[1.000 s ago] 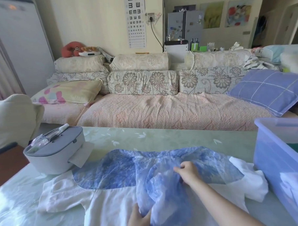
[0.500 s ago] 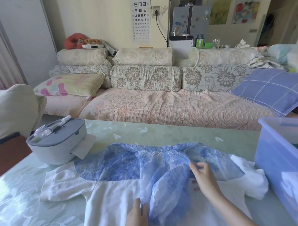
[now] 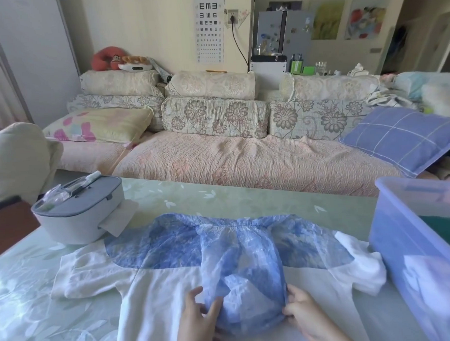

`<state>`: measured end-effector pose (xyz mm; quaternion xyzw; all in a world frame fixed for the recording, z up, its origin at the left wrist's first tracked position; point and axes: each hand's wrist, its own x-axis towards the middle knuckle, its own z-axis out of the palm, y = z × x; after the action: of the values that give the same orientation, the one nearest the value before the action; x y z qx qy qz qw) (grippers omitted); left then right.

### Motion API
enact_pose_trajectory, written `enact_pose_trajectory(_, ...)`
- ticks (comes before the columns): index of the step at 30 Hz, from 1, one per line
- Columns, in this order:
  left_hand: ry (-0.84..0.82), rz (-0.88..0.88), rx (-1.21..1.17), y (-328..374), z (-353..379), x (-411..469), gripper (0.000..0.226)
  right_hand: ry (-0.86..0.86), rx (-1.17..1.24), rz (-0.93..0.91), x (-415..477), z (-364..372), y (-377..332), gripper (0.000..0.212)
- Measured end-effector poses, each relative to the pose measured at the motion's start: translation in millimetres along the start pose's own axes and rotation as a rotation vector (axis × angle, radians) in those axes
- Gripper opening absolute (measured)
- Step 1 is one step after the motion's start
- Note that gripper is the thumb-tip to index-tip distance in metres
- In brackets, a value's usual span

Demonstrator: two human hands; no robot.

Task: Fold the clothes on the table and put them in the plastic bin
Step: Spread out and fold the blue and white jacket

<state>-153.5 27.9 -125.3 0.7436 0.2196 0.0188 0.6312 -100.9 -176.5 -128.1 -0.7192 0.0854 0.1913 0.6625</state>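
The lower end of the sheer blue flap (image 3: 243,285) is gathered between the two hands. Its right edge is pinched by the curled fingers of the right hand (image 3: 303,312). The left hand (image 3: 199,319) is laid against its left edge, with fingers fairly straight and spread and the thumb raised. Whether anything is gripped there cannot be told. Both forearms are brought in from the near edge, and the hands are kept low over the cloth.

The white top (image 3: 157,297) bearing the flap is spread flat on a table (image 3: 39,315) covered in pale green leaf-print. A grey case (image 3: 79,218) is set at the far left, and the plastic bin (image 3: 415,252) stands just beside the right sleeve. A floral sofa (image 3: 218,157) is seen behind.

The blue neckline end is pointed away towards the sofa, the body is run lengthwise towards the person, and the sleeves are stretched left and right.
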Motion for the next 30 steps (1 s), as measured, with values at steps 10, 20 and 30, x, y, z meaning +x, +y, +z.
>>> enact_pose_trajectory(10, 0.057, 0.740, 0.898, 6, 15, 38, 0.046, 0.198, -0.922, -0.630, -2, 37, -12, 0.082)
enact_pose_trajectory(20, -0.160, 0.488, 1.223, -31, 9, 43, 0.081, 0.142, -1.346, -0.761, 29, 18, 57, 0.065)
enact_pose_trajectory(30, -0.099, 0.456, 1.161, -28, -9, 37, 0.088, 0.049, -1.367, -0.603, 20, 49, 28, 0.062)
